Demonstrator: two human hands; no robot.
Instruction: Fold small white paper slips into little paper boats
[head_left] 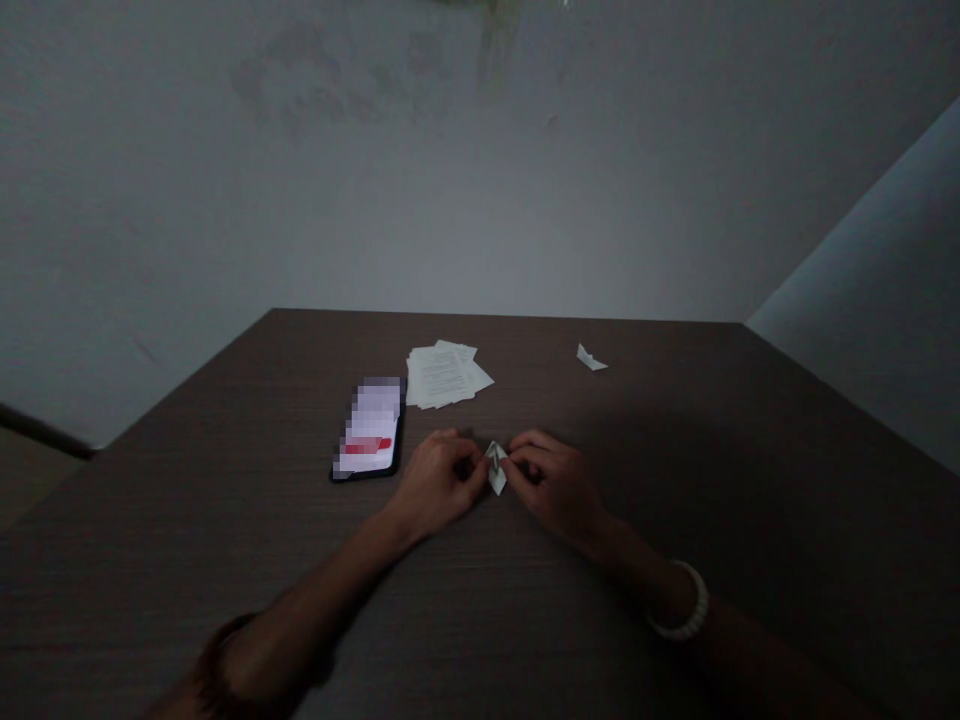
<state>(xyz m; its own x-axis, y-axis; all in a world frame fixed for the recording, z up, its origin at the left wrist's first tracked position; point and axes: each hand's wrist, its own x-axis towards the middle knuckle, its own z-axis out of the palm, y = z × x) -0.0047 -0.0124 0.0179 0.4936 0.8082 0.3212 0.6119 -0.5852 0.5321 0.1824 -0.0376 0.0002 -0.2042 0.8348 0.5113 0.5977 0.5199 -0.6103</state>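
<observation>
A small folded piece of white paper, diamond-shaped with a ridge down its middle, is between my two hands just above or on the table. My left hand pinches its left side with thumb and fingers. On the opposite side my right hand is closed on the paper's right edge. Parts of the paper are covered by the fingertips. Farther off to the right lies a folded paper boat, apart from both hands.
The brown wooden table meets a stained wall at its far edge. A phone with a lit screen lies left of my left hand. Behind it is a loose pile of printed paper sheets.
</observation>
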